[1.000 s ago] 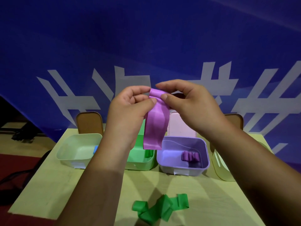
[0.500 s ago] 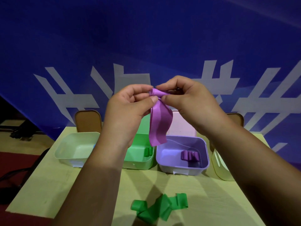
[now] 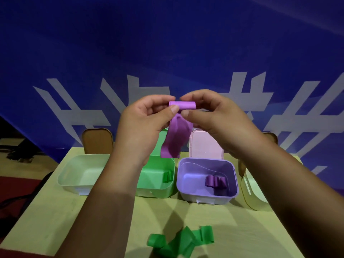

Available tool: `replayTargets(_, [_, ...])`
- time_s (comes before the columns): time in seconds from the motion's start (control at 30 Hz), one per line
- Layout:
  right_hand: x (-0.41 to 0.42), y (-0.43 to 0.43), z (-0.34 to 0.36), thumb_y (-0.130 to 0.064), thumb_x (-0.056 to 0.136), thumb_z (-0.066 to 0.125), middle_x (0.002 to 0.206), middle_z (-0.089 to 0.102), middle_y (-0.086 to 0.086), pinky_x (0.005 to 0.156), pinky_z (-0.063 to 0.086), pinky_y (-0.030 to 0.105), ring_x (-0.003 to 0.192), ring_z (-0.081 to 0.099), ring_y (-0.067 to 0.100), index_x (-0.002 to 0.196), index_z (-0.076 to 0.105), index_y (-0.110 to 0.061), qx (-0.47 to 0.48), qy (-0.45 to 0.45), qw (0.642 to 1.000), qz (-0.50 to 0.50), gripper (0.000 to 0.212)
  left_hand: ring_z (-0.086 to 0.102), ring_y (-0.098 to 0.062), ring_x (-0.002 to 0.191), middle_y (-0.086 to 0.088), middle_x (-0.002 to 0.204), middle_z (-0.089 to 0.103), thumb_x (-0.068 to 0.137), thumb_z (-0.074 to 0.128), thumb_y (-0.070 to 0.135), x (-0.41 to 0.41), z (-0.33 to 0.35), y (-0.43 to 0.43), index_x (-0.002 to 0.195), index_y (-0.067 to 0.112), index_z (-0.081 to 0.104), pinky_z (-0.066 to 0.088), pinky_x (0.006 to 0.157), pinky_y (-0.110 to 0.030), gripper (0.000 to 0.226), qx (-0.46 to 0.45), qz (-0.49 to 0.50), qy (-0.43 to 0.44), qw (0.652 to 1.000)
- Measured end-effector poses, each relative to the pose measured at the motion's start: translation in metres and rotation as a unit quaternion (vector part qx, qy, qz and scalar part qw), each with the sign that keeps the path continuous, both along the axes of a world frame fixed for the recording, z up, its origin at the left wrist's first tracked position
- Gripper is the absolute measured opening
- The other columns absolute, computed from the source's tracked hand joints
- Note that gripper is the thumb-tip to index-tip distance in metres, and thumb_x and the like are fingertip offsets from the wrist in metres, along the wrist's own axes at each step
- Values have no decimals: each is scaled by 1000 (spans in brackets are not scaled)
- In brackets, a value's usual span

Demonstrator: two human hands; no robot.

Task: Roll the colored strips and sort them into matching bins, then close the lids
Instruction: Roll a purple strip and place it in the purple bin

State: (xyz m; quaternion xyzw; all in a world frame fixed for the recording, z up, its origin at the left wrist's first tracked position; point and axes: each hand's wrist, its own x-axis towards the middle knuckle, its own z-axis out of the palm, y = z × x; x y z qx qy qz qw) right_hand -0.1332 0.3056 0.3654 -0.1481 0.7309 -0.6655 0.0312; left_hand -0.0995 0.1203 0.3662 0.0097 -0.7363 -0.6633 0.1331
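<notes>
Both hands pinch purple strip point(image 3: 175, 135): left hand point(image 3: 143, 125) and right hand point(image 3: 214, 120) clamp its rolled top end, loose tail hanging above green bin point(image 3: 158, 183) and purple bin point(image 3: 206, 181)

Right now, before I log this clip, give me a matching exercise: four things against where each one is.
1 purple strip
2 green strip
3 purple rolls
4 pink lid

A loose on the table
B raised behind the purple bin
C pinched by left hand and right hand
D inside the purple bin

Pairs: 1-C, 2-A, 3-D, 4-B
</notes>
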Motion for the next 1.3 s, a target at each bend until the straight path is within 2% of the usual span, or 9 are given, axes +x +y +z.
replayTargets(0.1, [-3, 1, -1, -28, 106, 66, 108, 80, 6, 97, 63, 47, 106, 74, 36, 122, 77, -25, -2, -24, 1000, 18, 20, 81, -23, 96, -4, 99, 82, 97, 77, 5, -5, 1, 1, 115, 17, 78, 67, 89, -42, 21, 39, -4, 1, 999])
replayTargets(0.2, [-5, 1, -1, -32, 110, 59, 105, 81, 0, 92, 65, 46, 100, 78, 25, 127, 76, -29, 45, 3, 999, 7, 24, 81, -19, 95, -1, 100, 82, 97, 77, 9, -11, 1, 2, 116, 19, 78, 67, 86, -39, 22, 16, 7, 6, 1000])
replayTargets(0.33, [-9, 0, -1, -25, 110, 59, 103, 82, -5, 89, 66, 39, 95, 79, 14, 126, 75, -25, 59, 15, 998, -7, 23, 80, -12, 96, 8, 101, 82, 98, 78, 14, -15, -1, 3, 119, 23, 78, 68, 85, -36, 23, -20, 18, 15, 1000])
replayTargets(0.63, [-23, 1, -9, -12, 105, 67, 100, 82, 2, 81, 65, 31, 91, 79, 14, 125, 77, -18, 5, 11, 999, -37, 23, 80, -16, 100, 2, 106, 83, 93, 84, 14, -30, -7, 9, 121, 22, 78, 66, 89, -40, 29, 16, 10, 5, 1000])
replayTargets(0.87, [-28, 4, -14, -18, 105, 67, 87, 75, -2, 81, 65, 33, 83, 75, 10, 126, 75, -26, 9, 9, 1000, -21, 23, 80, -16, 96, 0, 102, 82, 89, 85, 2, -37, -8, 11, 111, 17, 78, 67, 89, -38, 27, 19, 11, 17, 1000])
replayTargets(0.97, [-28, 3, -13, -24, 104, 69, 88, 73, 4, 84, 64, 38, 79, 71, 17, 123, 77, -21, -38, -40, 998, -4, 20, 80, -17, 96, -1, 102, 82, 88, 84, -3, -37, -9, 11, 110, 14, 77, 67, 89, -38, 28, 20, 1, 16, 1000])
replayTargets(1.07, [-28, 4, -13, -24, 106, 66, 106, 78, 15, 89, 66, 44, 98, 78, 33, 120, 77, -15, -35, -43, 998, 3, 20, 80, -16, 99, 2, 104, 82, 87, 85, 0, -36, -11, 10, 108, 18, 77, 66, 89, -36, 30, 8, -10, 22, 1000])
replayTargets(1.23, [-25, 3, -12, -23, 106, 66, 99, 78, 8, 79, 66, 37, 88, 78, 23, 117, 77, -20, -4, -5, 1000, -19, 16, 79, -16, 104, 2, 109, 81, 88, 85, 1, -31, -11, 9, 114, 20, 77, 66, 91, -39, 34, 23, -12, 25, 999])
replayTargets(1.3, [-25, 0, -14, -22, 105, 68, 98, 78, 9, 82, 66, 45, 91, 77, 31, 117, 77, -21, -7, 6, 1000, -28, 15, 79, -19, 107, -2, 114, 81, 89, 84, 2, -30, -10, 7, 120, 18, 76, 65, 94, -42, 36, 40, -17, 15, 999])
